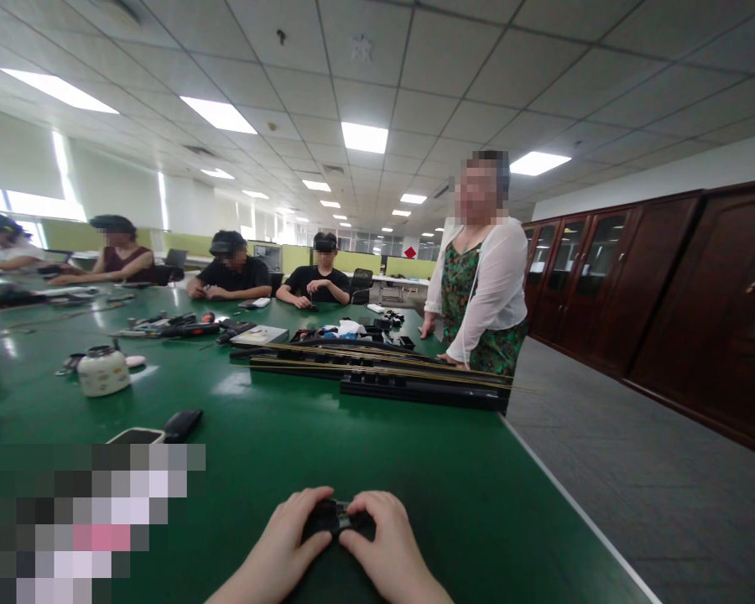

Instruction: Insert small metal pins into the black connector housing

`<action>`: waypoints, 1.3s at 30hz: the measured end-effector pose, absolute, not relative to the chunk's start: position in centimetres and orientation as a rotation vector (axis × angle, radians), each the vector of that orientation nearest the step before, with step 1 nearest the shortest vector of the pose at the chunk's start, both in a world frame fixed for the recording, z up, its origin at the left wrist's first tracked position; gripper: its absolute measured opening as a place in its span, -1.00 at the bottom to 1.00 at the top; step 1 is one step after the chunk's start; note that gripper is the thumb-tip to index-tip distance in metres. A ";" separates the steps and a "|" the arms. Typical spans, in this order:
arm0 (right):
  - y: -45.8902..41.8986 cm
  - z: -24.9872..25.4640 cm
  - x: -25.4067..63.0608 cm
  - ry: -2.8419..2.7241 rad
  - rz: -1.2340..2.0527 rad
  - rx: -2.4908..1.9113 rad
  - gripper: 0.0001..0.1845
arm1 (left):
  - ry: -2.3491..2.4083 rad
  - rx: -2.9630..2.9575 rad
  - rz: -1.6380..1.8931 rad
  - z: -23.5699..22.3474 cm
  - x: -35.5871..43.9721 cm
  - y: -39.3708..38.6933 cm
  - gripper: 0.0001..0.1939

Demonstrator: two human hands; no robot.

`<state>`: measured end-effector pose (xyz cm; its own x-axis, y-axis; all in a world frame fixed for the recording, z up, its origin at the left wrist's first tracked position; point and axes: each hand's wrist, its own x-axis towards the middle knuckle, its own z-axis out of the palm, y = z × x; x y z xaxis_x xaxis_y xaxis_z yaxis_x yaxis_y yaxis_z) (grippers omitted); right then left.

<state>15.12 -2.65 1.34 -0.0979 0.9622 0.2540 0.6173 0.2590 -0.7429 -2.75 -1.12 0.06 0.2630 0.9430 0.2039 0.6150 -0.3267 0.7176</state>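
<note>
Near the bottom of the head view, a small black rounded device [340, 522] is held low over the green table, a greyish, metallic-looking part showing at its middle. My left hand [295, 533] grips its left end, thumb below and fingers above. The opposite end is pinched in my right hand [381, 537], fingers curled over the top and thumb at the near side. Both hands are closed on it; its exact kind does not show, and my fingers cover much of it.
Long black rails with thin brass-coloured rods [377, 369] lie ahead on the green table [239, 470]. A white patterned jar [104, 372] and a phone [137, 436] stand left. A person [478, 277] leans at the right edge; several others sit beyond. Dark wooden cabinets [660, 277] line the right.
</note>
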 end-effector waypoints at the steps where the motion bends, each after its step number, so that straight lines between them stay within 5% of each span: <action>1: -2.6 1.3 15.1 -1.807 0.600 -1.440 -0.84 | 1.409 2.033 0.844 0.1 -2.7 -1.1 -0.54; 8: -2.3 1.0 15.1 -1.824 0.613 -1.420 -0.85 | 1.392 2.062 0.824 0.1 -2.8 -1.1 -0.65; 27: -1.9 0.7 15.4 -1.577 0.631 -1.420 -0.74 | 1.420 2.007 0.786 0.4 -2.7 -1.1 -0.49; 39: -1.4 0.9 16.3 -1.430 0.443 -1.455 -0.70 | 1.386 2.025 0.764 1.7 -2.3 -1.6 -0.58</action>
